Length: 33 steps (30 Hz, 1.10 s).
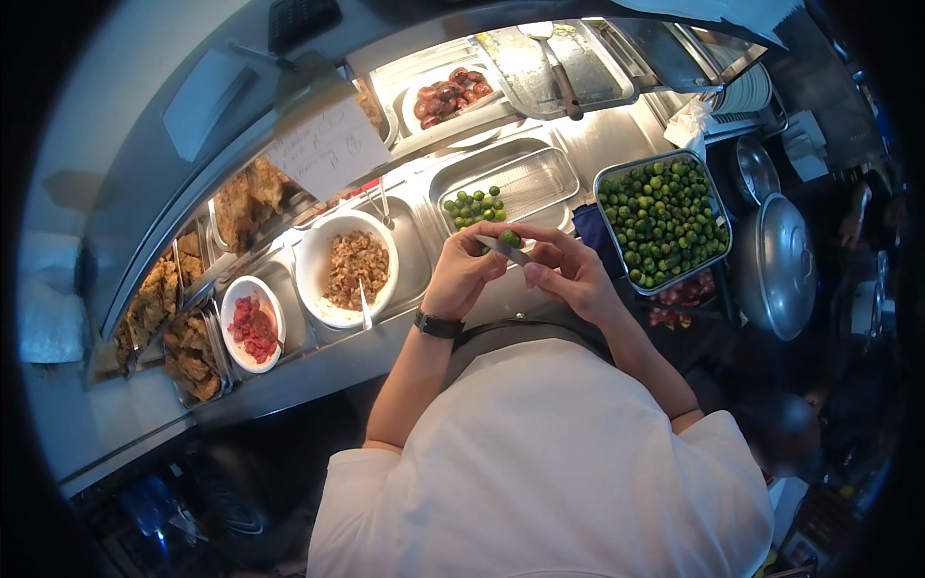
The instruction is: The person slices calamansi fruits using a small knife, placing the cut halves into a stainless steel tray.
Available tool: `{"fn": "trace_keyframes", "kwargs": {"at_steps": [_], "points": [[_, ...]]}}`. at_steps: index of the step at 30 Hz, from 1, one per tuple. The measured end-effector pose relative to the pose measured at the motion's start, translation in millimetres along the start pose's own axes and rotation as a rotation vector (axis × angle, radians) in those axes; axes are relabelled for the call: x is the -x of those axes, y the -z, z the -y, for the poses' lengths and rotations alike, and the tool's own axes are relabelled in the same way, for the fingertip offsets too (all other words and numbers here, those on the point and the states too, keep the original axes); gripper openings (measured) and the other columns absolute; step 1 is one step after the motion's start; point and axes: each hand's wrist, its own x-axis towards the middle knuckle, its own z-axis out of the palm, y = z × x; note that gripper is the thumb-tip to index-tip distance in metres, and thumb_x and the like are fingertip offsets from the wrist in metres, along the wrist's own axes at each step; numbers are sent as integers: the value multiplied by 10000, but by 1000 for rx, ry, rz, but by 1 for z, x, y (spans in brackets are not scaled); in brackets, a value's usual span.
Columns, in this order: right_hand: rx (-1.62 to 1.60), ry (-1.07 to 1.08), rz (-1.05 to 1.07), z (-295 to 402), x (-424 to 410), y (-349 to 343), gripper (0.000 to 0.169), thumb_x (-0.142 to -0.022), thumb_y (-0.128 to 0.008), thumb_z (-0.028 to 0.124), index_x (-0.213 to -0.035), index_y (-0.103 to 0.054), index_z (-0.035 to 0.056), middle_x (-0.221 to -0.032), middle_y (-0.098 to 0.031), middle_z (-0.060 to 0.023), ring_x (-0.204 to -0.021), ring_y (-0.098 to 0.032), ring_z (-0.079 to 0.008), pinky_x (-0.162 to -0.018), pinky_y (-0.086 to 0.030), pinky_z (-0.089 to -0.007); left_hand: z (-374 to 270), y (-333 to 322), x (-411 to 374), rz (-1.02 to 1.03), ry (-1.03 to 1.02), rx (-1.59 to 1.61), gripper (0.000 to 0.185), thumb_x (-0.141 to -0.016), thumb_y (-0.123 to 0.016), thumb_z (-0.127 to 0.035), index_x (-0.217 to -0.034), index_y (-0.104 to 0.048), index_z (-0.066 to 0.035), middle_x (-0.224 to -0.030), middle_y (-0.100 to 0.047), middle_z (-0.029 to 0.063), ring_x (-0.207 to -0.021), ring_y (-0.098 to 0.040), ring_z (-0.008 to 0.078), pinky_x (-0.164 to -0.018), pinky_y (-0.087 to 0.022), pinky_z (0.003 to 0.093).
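A small green citrus fruit, likely a calamansi, sits in the fingertips of my left hand. My right hand grips a small knife, its blade lying across the near side of the fruit and pointing left. Fingers of the right hand also reach beside the fruit. Just beyond my hands, several loose green fruits rest at the left end of a wire-mesh basket set in a steel pan. To the right, a deep steel tray is heaped with similar green fruits.
White bowls hold brown chopped food and red chopped food at left, near trays of fried food. Reddish-brown round pieces and a spatula on a tray lie behind. A lidded pot stands right.
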Motion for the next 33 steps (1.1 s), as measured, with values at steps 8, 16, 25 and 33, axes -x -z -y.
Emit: {"fn": "trace_keyframes", "kwargs": {"at_steps": [8, 16, 25, 33], "points": [[86, 4, -10, -12, -7, 9, 492, -948, -597, 60, -1427, -499, 119, -763, -493, 83, -645, -390, -2, -547, -285, -168, 8, 9, -4, -4, -17, 66, 283, -924, -684, -183, -1132, -639, 3, -877, -623, 1, -666, -476, 55, -587, -388, 208], [-56, -148, -60, -30, -20, 12, 430, -966, -578, 82, -1388, -548, 158, -780, -520, 50, -585, -388, -8, -506, -322, -166, 25, 19, -8, -119, -127, -90, 222, -935, -668, -125, -1125, -646, -12, -835, -616, -13, -679, -486, 53, -606, -393, 201], [-273, -616, -381, -152, -102, 81, 491, -1002, -522, 259, -1476, -406, 204, -753, -507, 15, -530, -426, -73, -424, -323, -220, 39, 72, -9, -196, 178, 371, 406, -952, -562, -27, -1323, -448, 95, -1313, -524, 242, -1243, -521, 280, -1076, -452, 386], [-243, -322, -233, -79, -80, 43, 511, -1003, -519, 235, -1478, -361, 131, -753, -525, 2, -539, -446, -71, -432, -333, -220, 8, 42, 10, -25, 88, 169, 352, -996, -550, -143, -1299, -482, 24, -1342, -531, 203, -1155, -603, 265, -1006, -512, 385]]}}
